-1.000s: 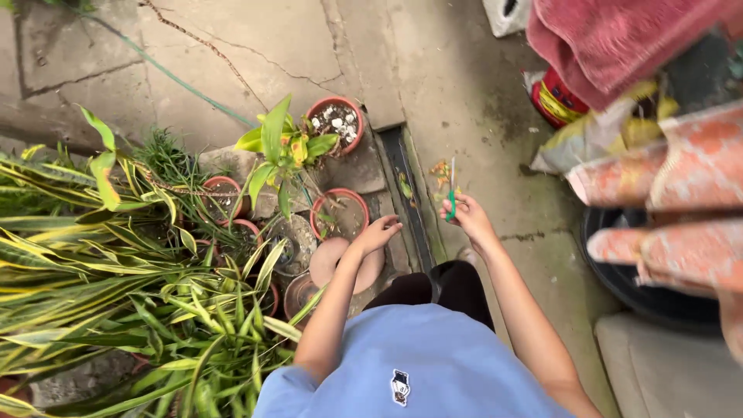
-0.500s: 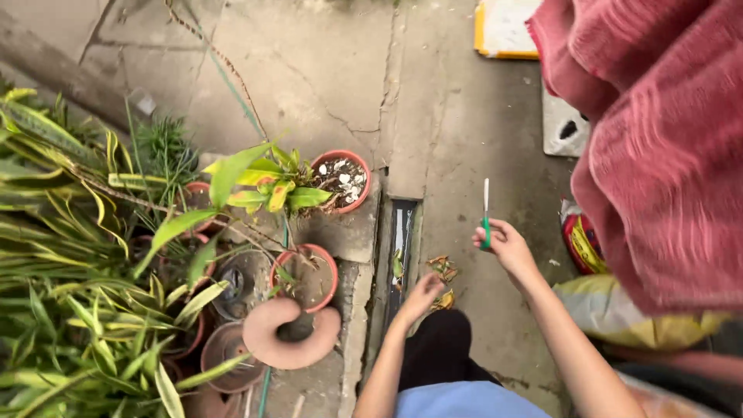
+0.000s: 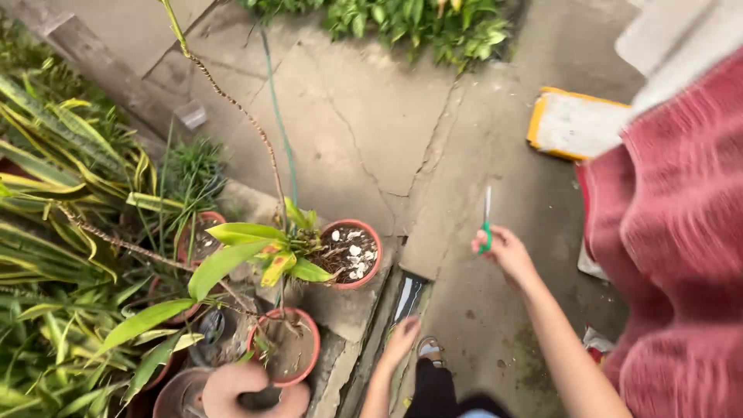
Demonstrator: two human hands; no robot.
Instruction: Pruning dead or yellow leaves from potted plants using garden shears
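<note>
My right hand (image 3: 507, 251) holds green-handled scissors (image 3: 486, 224) with the blades pointing up, raised above the concrete path. My left hand (image 3: 401, 340) hangs low with loose fingers, holding nothing, over a narrow drain channel (image 3: 406, 298). To its left stands a terracotta pot (image 3: 352, 251) with white bits on the soil and a yellow-green leafy plant (image 3: 263, 251). Another terracotta pot (image 3: 290, 344) sits nearer me.
Striped long-leaved plants (image 3: 62, 255) crowd the left side. A thin green hose (image 3: 280, 116) runs across cracked concrete. A red cloth (image 3: 673, 255) hangs at the right. A yellow-edged mat (image 3: 576, 124) lies beyond it. A leafy bush (image 3: 402, 23) grows at the top.
The view has tilted forward, showing more path and the bush. My right hand with the scissors stays raised; my left hand has dropped lower toward the drain.
</note>
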